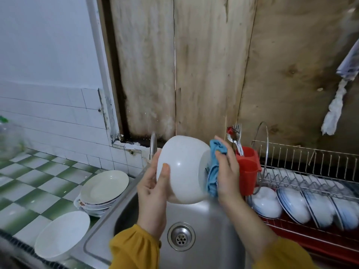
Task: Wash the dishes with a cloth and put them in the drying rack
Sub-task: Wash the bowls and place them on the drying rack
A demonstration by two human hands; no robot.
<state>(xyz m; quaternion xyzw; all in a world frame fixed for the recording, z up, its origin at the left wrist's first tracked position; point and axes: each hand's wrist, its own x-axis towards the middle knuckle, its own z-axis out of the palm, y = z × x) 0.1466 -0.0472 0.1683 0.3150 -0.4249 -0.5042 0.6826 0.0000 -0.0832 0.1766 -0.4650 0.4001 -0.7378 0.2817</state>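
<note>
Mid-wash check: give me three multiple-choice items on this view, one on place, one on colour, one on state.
1. The stack of plates sits: A in the sink; B on the counter left of the sink; C on the floor.
2. The cloth is: A red; B yellow; C blue.
3. The held bowl is: A above the sink, in the left hand; B resting on the drain; C broken.
Key: B, plates lie on the tiled counter; C, blue cloth in the right hand; A, left hand holds it clear of the basin.
</note>
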